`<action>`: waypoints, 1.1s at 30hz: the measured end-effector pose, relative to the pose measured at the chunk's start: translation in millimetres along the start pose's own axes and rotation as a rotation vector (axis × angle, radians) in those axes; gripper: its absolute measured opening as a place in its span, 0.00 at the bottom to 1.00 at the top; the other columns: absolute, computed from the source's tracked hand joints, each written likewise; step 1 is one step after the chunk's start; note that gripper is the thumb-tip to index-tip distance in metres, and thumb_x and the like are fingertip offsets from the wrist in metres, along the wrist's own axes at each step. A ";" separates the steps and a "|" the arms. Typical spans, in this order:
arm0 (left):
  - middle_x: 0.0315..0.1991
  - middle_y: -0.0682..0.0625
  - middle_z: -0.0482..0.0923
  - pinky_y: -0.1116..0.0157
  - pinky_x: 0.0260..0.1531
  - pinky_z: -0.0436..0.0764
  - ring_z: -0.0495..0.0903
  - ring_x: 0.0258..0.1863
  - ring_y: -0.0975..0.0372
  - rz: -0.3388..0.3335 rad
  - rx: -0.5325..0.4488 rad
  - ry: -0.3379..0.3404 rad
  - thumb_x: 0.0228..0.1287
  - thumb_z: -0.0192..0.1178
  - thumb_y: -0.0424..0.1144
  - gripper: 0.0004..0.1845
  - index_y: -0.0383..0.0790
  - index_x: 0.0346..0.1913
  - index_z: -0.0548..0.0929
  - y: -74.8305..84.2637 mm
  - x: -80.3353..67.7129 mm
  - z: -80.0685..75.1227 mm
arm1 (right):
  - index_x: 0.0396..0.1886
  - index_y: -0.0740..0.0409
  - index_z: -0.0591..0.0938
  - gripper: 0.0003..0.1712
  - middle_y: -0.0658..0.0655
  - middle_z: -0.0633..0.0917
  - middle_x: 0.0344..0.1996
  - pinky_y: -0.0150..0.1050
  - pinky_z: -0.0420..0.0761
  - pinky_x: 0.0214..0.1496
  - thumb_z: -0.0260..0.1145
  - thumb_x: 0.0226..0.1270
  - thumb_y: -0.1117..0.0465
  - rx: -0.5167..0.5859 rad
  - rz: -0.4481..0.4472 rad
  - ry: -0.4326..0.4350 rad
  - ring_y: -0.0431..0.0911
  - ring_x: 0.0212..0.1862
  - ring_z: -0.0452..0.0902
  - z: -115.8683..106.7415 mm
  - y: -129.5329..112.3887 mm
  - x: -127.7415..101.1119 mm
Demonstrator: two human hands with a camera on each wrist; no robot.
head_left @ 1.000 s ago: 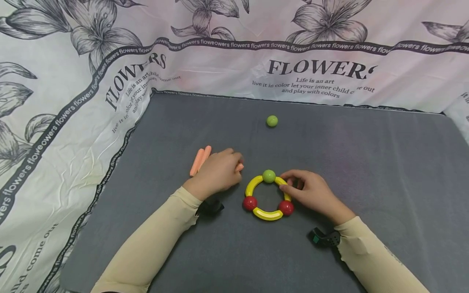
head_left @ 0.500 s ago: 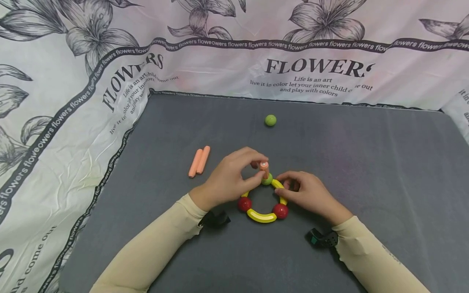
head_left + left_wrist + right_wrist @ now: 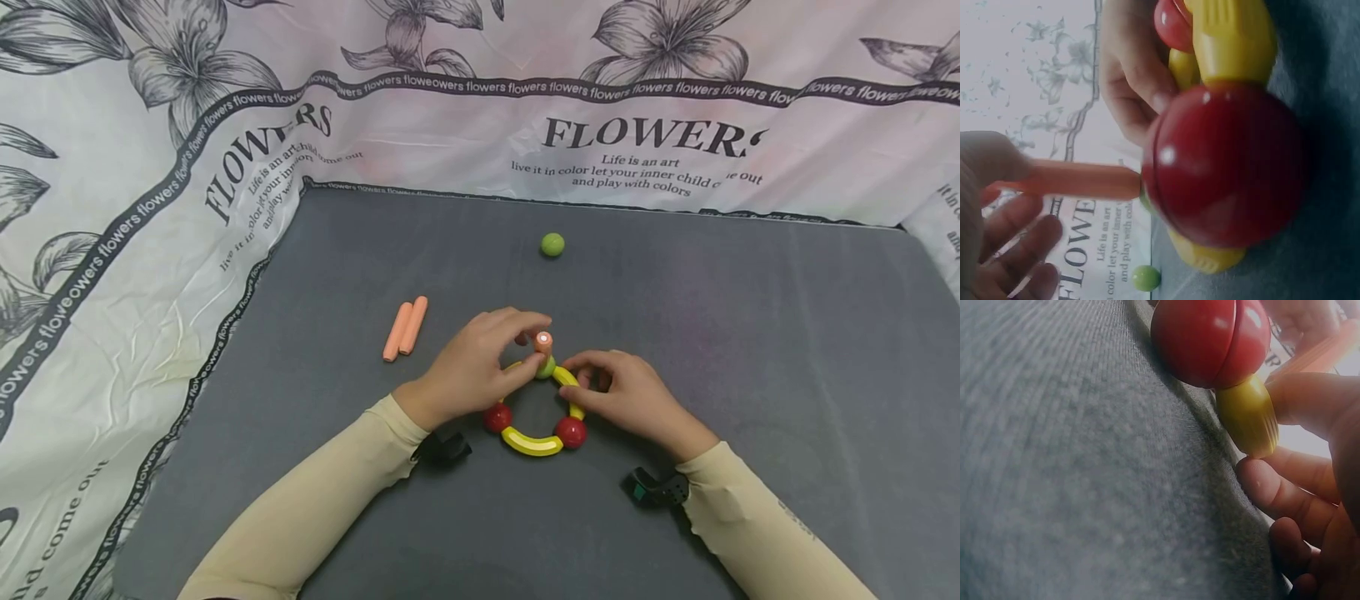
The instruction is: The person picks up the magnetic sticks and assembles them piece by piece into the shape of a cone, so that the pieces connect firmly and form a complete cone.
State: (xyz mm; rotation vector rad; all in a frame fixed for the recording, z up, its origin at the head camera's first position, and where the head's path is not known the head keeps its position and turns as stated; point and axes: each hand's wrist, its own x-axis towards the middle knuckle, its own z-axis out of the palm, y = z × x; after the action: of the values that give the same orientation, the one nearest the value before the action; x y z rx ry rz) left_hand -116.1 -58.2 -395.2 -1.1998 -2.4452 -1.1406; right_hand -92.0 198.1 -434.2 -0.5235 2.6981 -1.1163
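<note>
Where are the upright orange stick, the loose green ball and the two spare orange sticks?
upright orange stick [image 3: 543,342], head view, its top end.
loose green ball [image 3: 552,244], head view, its middle.
two spare orange sticks [image 3: 406,328], head view, where the pair touch.

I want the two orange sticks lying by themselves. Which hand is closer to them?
The left hand. It is just right of the two orange sticks, pinching a third orange stick upright on the ring's green ball. The right hand grips the ring's far side.
</note>
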 end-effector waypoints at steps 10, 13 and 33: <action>0.28 0.54 0.77 0.64 0.24 0.74 0.75 0.25 0.62 -0.478 0.218 -0.451 0.69 0.70 0.49 0.13 0.46 0.47 0.81 -0.2 0.4 -7.2 | 0.47 0.46 0.90 0.13 0.43 0.81 0.29 0.36 0.71 0.31 0.77 0.67 0.49 -0.024 0.015 -0.008 0.39 0.27 0.72 -1.6 0.3 0.4; 0.22 0.55 0.74 0.65 0.19 0.70 0.74 0.21 0.63 -0.526 0.228 -0.510 0.68 0.70 0.48 0.11 0.49 0.37 0.78 -1.9 0.0 -5.9 | 0.47 0.46 0.90 0.13 0.42 0.81 0.29 0.35 0.71 0.31 0.77 0.67 0.48 -0.030 0.015 -0.006 0.39 0.27 0.73 -2.1 -0.1 0.5; 0.49 0.54 0.87 0.57 0.54 0.79 0.84 0.45 0.63 -0.274 0.165 -0.378 0.75 0.65 0.42 0.13 0.46 0.57 0.89 -13.7 -3.3 -0.6 | 0.50 0.49 0.89 0.17 0.44 0.83 0.40 0.35 0.77 0.31 0.79 0.62 0.65 0.140 -0.314 -0.006 0.39 0.34 0.75 4.5 8.1 0.4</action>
State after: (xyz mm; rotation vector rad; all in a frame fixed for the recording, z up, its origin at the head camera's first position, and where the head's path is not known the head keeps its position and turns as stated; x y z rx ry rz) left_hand -124.2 -65.8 -404.0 -1.1434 -2.9951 -0.8047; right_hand -93.1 200.4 -443.1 -0.9481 2.5668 -1.3628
